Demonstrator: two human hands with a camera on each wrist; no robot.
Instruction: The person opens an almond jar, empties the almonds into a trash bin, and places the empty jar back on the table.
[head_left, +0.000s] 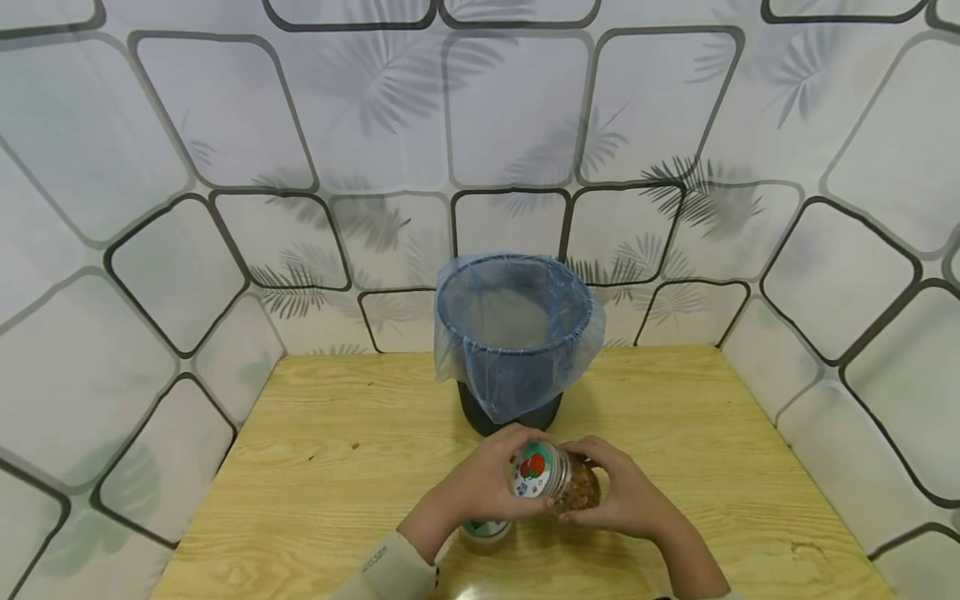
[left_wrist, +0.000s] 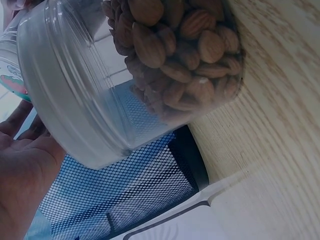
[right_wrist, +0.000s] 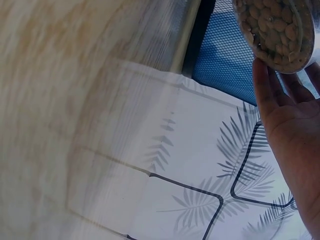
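Both hands hold a clear jar of almonds [head_left: 581, 487], tipped on its side above the table. My left hand [head_left: 487, 479] grips its lid end, which carries a green and white label with red fruit, thumb below and fingers over the top. At the base end, the right hand [head_left: 626, 493] curls round the jar's body. Almonds show through the base of this jar [right_wrist: 275, 30] in the right wrist view. A second jar of almonds [left_wrist: 175, 60] stands on the table under the left wrist, partly hidden by the forearm in the head view.
A black mesh bin [head_left: 510, 408] stands just beyond the hands, lined with a blue plastic bag [head_left: 517, 375] folded over its rim. The wood-grain table [head_left: 337, 467] is backed and flanked by patterned curtain walls [head_left: 390, 125].
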